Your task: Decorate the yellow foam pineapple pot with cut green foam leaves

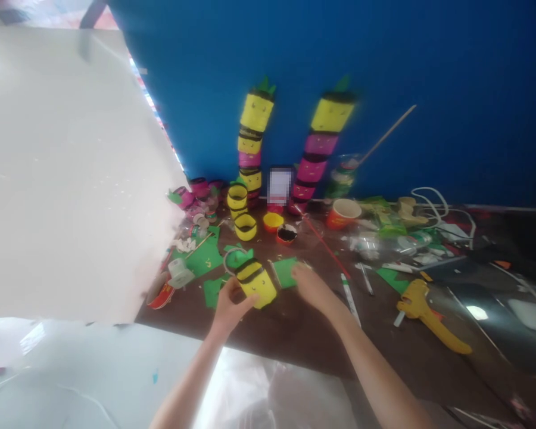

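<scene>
My left hand (230,310) is wrapped round a small yellow cup (261,287) with a black band, a little face drawn on its side and green leaf shapes at its top. The cup is tilted, its leafy end towards the back left. My right hand (311,286) is at the right edge of a green paper piece (284,272). Its fingers are curled together; blur hides whether they grip the paper. Behind the held cup stand a yellow ring-banded cup (245,227), a small yellow bowl (273,222) and a cup of dark stuff (287,233).
Two tall stacks of painted cups, one left (255,113) and one right (311,171), lean near the blue wall (406,53). At right lie a yellow glue gun (431,316), a marker (351,300) and clear plastic bottles (370,244). A tape roll (180,274) sits left.
</scene>
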A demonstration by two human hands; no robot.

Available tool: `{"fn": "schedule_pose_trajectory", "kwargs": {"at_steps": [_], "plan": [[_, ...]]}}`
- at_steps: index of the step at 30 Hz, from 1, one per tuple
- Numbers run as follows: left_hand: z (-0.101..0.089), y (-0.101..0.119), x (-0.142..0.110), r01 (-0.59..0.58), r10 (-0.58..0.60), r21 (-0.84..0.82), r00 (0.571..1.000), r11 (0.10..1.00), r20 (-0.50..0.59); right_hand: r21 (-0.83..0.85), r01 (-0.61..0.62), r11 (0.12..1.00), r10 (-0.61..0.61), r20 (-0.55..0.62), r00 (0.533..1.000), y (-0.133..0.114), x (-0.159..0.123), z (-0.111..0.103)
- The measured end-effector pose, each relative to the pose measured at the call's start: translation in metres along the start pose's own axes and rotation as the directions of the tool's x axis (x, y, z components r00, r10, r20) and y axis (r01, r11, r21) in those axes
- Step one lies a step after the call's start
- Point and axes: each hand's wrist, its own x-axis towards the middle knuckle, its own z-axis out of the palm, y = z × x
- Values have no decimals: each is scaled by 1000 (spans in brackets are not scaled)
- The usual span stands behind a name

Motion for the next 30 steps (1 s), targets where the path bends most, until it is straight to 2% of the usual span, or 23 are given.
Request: {"fn": "schedule_pose_trajectory", "kwargs": {"at_steps": [4,7,9,10,13,16,26,30], "plan": [[3,3,1,2,-2,17,1000,1000,10,91,-6,996,14,-88,996,-6,-14,-11],[7,2,2,-16,15,19,1000,1000,19,226,15,974,27,-182,983,-23,-34,-20],[11,1,1,-28,28,26,1000,999,12,397,85,914,33,-282,959,-39,-47,-23],[13,1,1,-33,33,31,999,999,8,430,126,894,18,-316,949,-47,-53,-24],[19,3,-1,-51,50,32,998,998,24,403,202,893,-34,-388,921,-67,-62,-24],[24,7,-2,-70,69,23,997,997,39,349,231,908,-60,-437,897,-77,-63,-21],[27,14,-4,-76,75,41,997,996,28,264,279,923,-121,-491,863,-81,-63,-18],[27,15,-5,-83,81,47,996,995,28,251,271,929,-110,-514,851,-80,-61,-15]]}}
